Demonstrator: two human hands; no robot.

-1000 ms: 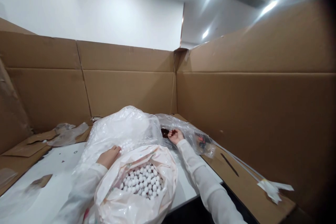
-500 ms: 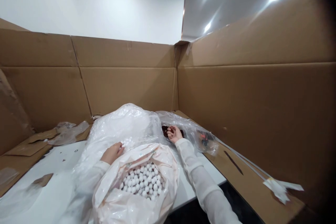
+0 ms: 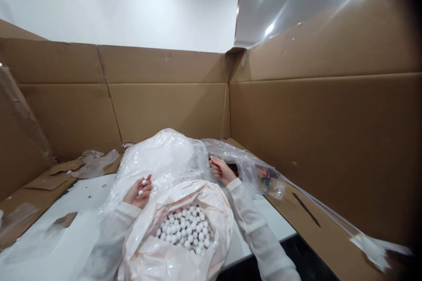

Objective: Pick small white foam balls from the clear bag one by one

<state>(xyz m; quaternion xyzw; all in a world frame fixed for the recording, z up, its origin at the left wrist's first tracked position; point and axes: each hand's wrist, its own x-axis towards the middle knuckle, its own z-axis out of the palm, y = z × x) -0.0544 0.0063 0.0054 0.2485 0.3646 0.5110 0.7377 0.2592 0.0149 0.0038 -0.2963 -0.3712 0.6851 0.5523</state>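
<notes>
My left hand (image 3: 134, 195) is turned palm up with its fingers curled around a few white balls (image 3: 144, 182). Just right of it, more small white balls lie on the clear plastic bag (image 3: 165, 149). My right hand (image 3: 223, 170) has its fingers pinched together over the clear plastic at the right; what they hold, if anything, is too small to make out. Dark brown material (image 3: 233, 168) shows beside that hand. In front of me stands an open pale plastic bag (image 3: 174, 259), with many white balls (image 3: 186, 228) inside.
Tall cardboard walls (image 3: 165, 105) enclose the white table (image 3: 82, 197) at the back and sides. A red and black object (image 3: 265, 175) sits under clear film at the right. A dark strip (image 3: 306, 210) and white strips (image 3: 332, 217) lie on cardboard. Plastic scraps (image 3: 99, 162) lie at the left.
My left hand has turned up, showing white balls in its fingers. My right hand has turned from palm up to a pinch. The view has shifted slightly left.
</notes>
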